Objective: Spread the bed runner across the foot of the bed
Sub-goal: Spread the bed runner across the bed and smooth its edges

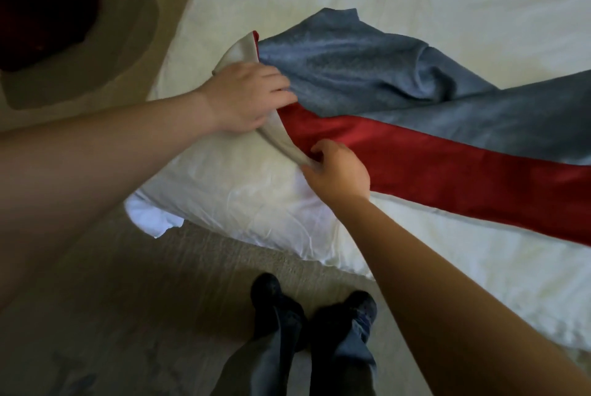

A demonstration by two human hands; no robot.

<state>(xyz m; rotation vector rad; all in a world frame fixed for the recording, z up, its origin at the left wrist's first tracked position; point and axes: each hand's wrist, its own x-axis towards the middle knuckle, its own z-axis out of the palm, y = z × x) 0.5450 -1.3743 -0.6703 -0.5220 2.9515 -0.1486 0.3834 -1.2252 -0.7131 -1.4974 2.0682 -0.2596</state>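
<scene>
1. The left hand (246,96) has its grip closed on the end of the long fabric bed runner (425,136). The fingers (278,88) curl over the top of the cloth where its pale beige underside (238,55) is turned up, and the thumb is hidden beneath.
2. The right hand (335,172) pinches the same turned-up hem lower down, nearer the bed's edge. Its grip is narrow, with the thumb and fingertips pressed together on a thin fold of the beige lining.
3. Between the two hands the hem runs as a taut, slightly twisted strip.
4. The runner has a grey-blue woven half and a glossy red satin half. From the hands it stretches away to the right across the bed and out of view at the right edge. The grey-blue part is bunched and rumpled behind the left hand; the red band lies flatter.
5. It rests on a wrinkled white duvet (256,203) at the corner of the bed, which overhangs the floor.
6. Below, on beige carpet (134,299), stand the person's two feet in dark shoes (361,303).
</scene>
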